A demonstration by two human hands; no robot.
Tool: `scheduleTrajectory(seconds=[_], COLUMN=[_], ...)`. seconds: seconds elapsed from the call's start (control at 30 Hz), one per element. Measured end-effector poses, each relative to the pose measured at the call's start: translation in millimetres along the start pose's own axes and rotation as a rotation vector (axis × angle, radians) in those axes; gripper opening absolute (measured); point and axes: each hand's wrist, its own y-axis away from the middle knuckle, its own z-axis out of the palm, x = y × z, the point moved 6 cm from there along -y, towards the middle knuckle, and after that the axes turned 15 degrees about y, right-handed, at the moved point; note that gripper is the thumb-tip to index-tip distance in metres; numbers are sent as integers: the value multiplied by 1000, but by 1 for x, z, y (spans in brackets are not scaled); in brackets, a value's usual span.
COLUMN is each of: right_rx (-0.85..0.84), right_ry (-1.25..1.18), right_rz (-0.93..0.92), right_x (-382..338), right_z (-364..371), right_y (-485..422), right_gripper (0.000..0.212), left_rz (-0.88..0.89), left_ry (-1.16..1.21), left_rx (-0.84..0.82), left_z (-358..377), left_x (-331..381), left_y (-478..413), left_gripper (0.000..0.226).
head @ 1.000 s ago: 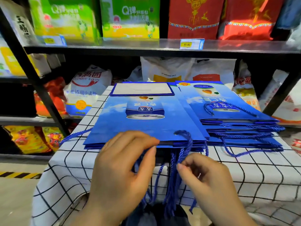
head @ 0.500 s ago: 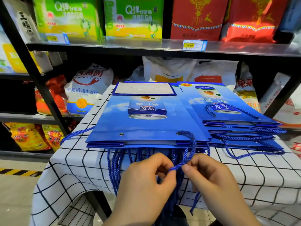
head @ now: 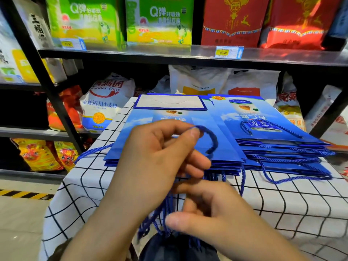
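Cord handle (head: pixel 212 137): my left hand (head: pixel 156 162) pinches its loop.
Top gift bag (head: pixel 226 149): lay loop flat here, untwisted.
Right hand (head: pixel 216 219): curled among hanging cords (head: pixel 243 182) below this bag; grip unclear.

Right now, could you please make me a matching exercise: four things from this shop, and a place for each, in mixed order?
Things:
1. blue cord handle
2. 45.00 price tag
3. flour sack
4. green boxes

Places:
a. standing on the upper shelf
b. stuck on that shelf's front edge
c. pinched by the left hand
d. on a lower shelf, left of the table

Pairs: 1-c, 2-b, 3-d, 4-a
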Motion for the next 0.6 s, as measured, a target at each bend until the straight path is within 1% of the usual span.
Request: scheduleTrajectory(seconds=[0.03,0.07,0.1,0.17,0.23,0.3,0.33,0.47,0.6], right_rx=[8,26,40,89,176,270,297,306,338], right_ry=[15,34,37,-71,-190,-265,-287,-290,-286], right_rz=[-23,-45,-69,-102,-144,-188,-207,-207,-160], right_x=[-5,-11,-18,-32,-47,-59,-63,-72,-65], right_z=[2,1,-1,-11,-28,-46,-52,-57,-55], right_y=[-5,-9,-12,-17,-24,-32,-37,-56,-72], right_gripper=[25,22,24,29,30,27,26,23,24], left_rz=[11,23,29,46,50,9,-22,-63,-39], left_ry=[-17,-34,-52,-103,-149,-108,-72,12,-65], left_rx=[-16,-25,-25,-26,-3,52,73,110,127], left_z=[2,3,3,-3,-16,-33,-39,-57,-71], left_x=[4,8,13,20,23,21,18,13,13], left_y=[-3,-6,-10,-16,-18,-16,-12,-1,-1], left_gripper=[15,16,17,18,27,37,39,25,27])
